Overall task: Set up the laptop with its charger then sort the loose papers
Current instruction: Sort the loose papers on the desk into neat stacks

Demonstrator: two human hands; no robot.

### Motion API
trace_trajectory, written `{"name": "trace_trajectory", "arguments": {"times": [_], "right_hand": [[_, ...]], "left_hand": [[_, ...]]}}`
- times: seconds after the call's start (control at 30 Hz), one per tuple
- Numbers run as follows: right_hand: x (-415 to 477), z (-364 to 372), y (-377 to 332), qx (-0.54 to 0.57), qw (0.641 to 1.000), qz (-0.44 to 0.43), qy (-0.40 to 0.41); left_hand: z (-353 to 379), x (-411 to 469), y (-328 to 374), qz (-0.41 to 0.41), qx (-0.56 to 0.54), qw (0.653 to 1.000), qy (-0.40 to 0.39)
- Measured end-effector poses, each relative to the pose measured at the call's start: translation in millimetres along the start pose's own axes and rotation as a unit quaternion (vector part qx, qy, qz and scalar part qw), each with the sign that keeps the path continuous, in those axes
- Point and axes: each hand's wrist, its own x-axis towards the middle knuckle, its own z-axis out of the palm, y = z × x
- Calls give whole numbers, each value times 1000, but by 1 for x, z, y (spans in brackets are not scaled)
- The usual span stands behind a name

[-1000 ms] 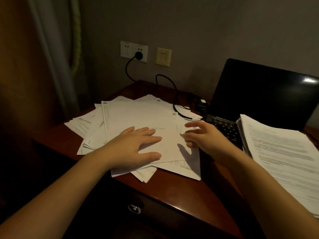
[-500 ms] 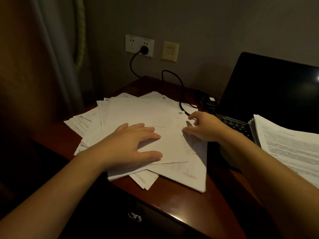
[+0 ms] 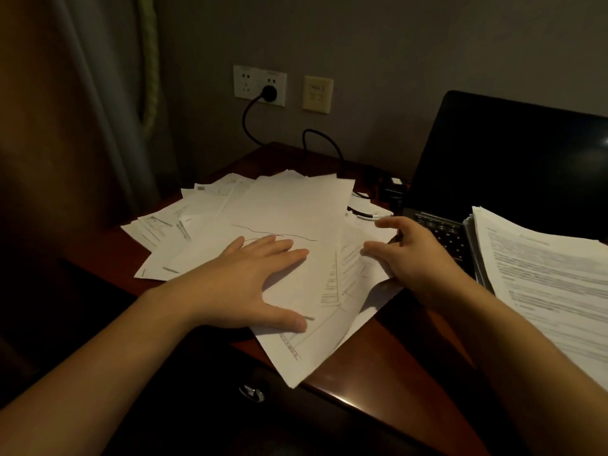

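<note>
Loose white papers (image 3: 283, 209) lie fanned over the left part of the dark wooden desk (image 3: 388, 373). My left hand (image 3: 250, 281) rests flat on the top sheets with fingers spread. My right hand (image 3: 414, 255) is at the papers' right edge, fingers loosely curved over that edge, thumb on the sheets; a firm grip cannot be made out. An open black laptop (image 3: 506, 159) with a dark screen stands at the right. Its charger cable (image 3: 319, 139) runs from a plug in the wall socket (image 3: 260, 85) to a black power brick (image 3: 391, 189) beside the laptop.
A neat stack of printed pages (image 3: 543, 278) lies over the laptop's keyboard and reaches the right edge of view. A drawer knob (image 3: 251, 393) sits below the desk front. A curtain (image 3: 98, 110) hangs at the left, and a beige wall plate (image 3: 317, 93) is beside the socket.
The top sheets have slid and turned toward the desk's front edge under my left hand. My right hand has shifted along the papers' right edge and opened out.
</note>
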Motion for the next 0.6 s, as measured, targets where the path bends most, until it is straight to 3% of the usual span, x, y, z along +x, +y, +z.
{"name": "trace_trajectory", "arguments": {"times": [0.13,0.27,0.43,0.53,0.6], "right_hand": [[-14,5,16,6,1000,-11,-8],[-21,8,18,43,999,-13,-8],[-22,17,22,80,996,-28,30],[-19,7,20,95,993,24,-62],[-17,-1,16,109,981,67,-145]], "left_hand": [[1,-2,2,-36,13,999,23],[4,-4,5,-8,19,994,111],[4,1,5,-3,11,996,89],[5,8,5,-4,22,992,127],[5,10,5,42,39,984,171]]}}
